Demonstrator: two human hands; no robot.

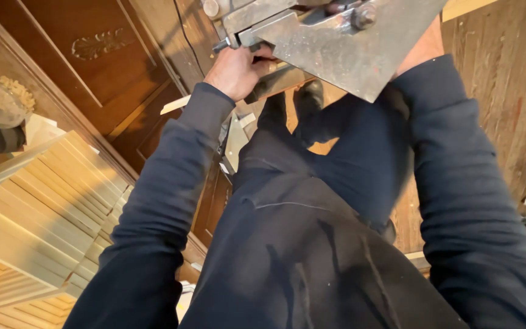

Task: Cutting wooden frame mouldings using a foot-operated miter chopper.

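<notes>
We look down past our dark sleeves. Our left hand (237, 71) is clenched around a handle on a grey metal tool (330, 42) at the far edge; our right hand (420, 49) is mostly hidden behind its plate, grip unclear. The plate's sharp corner points toward our legs, so a slip could jab us. Stacked wood strips (44, 207) crowd the left; bare floor (506, 91) opens right.

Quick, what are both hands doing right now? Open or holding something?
Left hand: closed around a dark handle of the grey metal tool.
Right hand: hidden behind the metal tool; only the wrist shows, so it cannot be told.
</notes>
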